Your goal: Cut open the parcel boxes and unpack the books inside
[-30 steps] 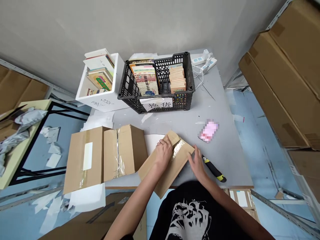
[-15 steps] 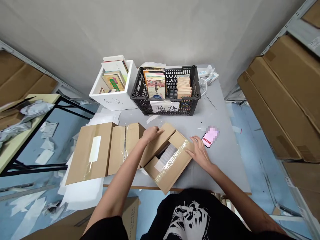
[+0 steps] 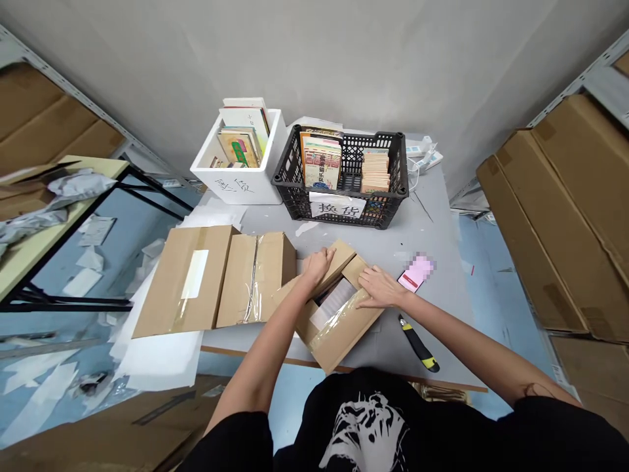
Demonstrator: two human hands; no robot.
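Observation:
An opened cardboard box (image 3: 346, 334) sits at an angle near the table's front edge, with clear tape along its flap. Inside, under the parted flaps, lies a whitish wrapped item (image 3: 335, 303), only partly showing. My left hand (image 3: 318, 265) is closed on the box's far left flap, fingers curled over its edge. On the box's right side, my right hand (image 3: 378, 286) grips the flap near the corner, its fingertips reaching over the opening. A black and yellow utility knife (image 3: 417, 342) lies on the table beneath my right forearm.
Two closed cardboard boxes, a larger one (image 3: 162, 282) and a smaller one (image 3: 240, 275), stand at the left. Behind are a white bin (image 3: 240, 187) and a black crate (image 3: 339, 208), both holding books. A phone (image 3: 415, 272) lies right of the box; a power strip (image 3: 425, 157) sits farther back.
My left hand has closed more firmly over the left flap. My right hand has shifted inward over the box's edge. The utility knife now shows; the whole view has shifted slightly.

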